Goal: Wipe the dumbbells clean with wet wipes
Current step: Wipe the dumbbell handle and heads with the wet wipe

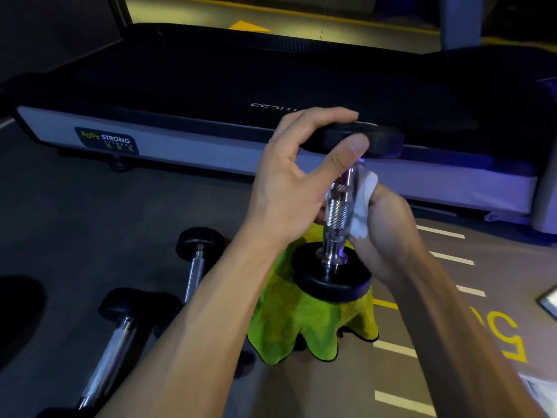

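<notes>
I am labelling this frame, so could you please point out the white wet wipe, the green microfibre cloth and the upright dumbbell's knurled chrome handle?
white wet wipe (363, 206), head view, on its crumpled middle.
green microfibre cloth (301, 324), head view, on its draped front folds.
knurled chrome handle (338, 212), head view, on the knurled band.

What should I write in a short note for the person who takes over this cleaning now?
Left hand: grips the top plate of the upright dumbbell, steadying it.
Right hand: its fingers press a white wet wipe against the metal handle.
The dumbbell's lower plate stands on a green cloth.
Two more dumbbells lie on the floor at left.
Done: handle wiping is under way.
Left: finish this one; whether the other two are clean cannot be told.
</notes>
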Demonstrator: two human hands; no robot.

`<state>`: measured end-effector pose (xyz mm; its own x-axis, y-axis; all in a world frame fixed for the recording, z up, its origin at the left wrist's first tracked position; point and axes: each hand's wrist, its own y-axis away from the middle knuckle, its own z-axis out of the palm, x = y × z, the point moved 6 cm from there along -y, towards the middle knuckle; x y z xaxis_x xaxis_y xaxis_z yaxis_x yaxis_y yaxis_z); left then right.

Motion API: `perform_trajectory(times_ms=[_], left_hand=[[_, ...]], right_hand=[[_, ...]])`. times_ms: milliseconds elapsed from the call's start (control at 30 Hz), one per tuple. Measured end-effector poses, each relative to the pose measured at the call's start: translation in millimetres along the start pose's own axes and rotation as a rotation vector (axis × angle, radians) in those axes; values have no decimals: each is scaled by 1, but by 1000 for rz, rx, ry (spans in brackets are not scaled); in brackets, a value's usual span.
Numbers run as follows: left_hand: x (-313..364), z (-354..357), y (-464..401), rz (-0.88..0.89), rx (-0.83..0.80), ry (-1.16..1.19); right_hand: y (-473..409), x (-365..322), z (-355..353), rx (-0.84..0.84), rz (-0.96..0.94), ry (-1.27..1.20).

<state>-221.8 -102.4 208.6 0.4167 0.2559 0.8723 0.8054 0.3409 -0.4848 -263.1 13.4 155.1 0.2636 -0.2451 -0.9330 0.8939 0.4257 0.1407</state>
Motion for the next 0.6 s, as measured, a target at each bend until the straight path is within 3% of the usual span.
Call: perform_trajectory(times_ms=[100,233,400,467,600], left_hand=[[0,-3,1,14,4,-2],[-4,-10,2,5,32,5],[-4,-7,2,19,71,-57],[-3,-5,2,37,66,-64],[-5,-3,0,22,53,-82]], right_hand=[[4,2,1,69,-75,112],[21,-13,9,178,-402,701],[26,-7,30,378,-355,1360],[25,-7,33,392,-394,1315],[12,-9,14,256,-324,786]])
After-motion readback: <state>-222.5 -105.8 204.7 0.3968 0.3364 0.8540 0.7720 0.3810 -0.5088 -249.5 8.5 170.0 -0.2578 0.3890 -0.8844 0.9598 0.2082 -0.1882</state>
